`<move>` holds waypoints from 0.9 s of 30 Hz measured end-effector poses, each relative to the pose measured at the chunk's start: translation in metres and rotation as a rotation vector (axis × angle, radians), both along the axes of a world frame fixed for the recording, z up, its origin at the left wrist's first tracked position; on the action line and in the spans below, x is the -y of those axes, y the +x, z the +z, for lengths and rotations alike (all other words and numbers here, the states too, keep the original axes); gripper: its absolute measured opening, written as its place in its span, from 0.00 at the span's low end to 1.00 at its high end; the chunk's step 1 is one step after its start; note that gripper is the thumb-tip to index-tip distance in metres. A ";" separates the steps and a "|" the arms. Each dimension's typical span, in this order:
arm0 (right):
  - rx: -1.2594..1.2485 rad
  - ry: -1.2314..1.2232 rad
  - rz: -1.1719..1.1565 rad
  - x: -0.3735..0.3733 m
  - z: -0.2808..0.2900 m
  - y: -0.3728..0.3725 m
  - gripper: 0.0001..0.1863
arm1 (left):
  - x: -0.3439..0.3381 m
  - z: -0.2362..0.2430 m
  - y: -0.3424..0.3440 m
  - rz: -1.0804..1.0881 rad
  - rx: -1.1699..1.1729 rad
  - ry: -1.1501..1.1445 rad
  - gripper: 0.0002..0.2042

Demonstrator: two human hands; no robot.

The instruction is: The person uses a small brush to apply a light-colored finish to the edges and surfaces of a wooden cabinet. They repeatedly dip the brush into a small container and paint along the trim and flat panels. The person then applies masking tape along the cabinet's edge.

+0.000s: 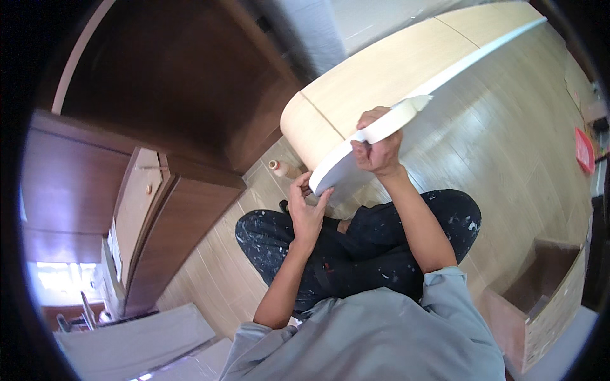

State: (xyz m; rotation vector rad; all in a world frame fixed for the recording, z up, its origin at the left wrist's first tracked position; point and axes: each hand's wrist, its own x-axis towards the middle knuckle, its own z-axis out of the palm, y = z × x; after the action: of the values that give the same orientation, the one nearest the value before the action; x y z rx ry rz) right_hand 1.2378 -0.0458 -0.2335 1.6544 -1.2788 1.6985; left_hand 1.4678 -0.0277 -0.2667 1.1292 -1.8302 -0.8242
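Observation:
A roll of white masking tape [397,122] is in my right hand [384,149], the fingers closed around it and its loose end sticking up at the right. This hand is beside the lower edge of a long, pale wooden panel [375,63] with a rounded near end. A white strip [332,160] runs along that edge, passing behind the tape roll. At the rounded end, my left hand [307,209] grips the edge, with thumb on one side and fingers on the other. The left fingertips are partly hidden behind the panel.
Dark brown cabinets [190,235] stand at the left. A small pale bottle [284,169] sits on the floor between cabinet and panel. An open wooden box [534,298] lies at the lower right, and a red dustpan-like object [584,151] is at the far right.

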 end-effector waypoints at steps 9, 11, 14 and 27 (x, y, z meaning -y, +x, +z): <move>-0.046 0.007 -0.040 0.006 -0.001 0.003 0.17 | 0.003 -0.057 0.010 -0.060 0.015 0.310 0.21; -0.061 0.035 -0.060 0.005 -0.001 0.003 0.17 | 0.007 -0.061 0.012 -0.032 0.067 0.387 0.20; -0.077 0.024 -0.086 0.006 0.000 0.005 0.18 | 0.009 -0.059 0.015 -0.035 0.133 0.361 0.23; -0.069 0.017 -0.089 0.010 0.000 0.008 0.21 | 0.005 -0.047 0.021 0.040 0.017 0.226 0.20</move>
State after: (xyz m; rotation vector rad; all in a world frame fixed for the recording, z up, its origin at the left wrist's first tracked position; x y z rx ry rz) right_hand 1.2458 -0.0557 -0.2331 1.6262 -1.3172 1.5698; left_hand 1.4883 -0.0327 -0.3133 1.3131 -1.7548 -1.0197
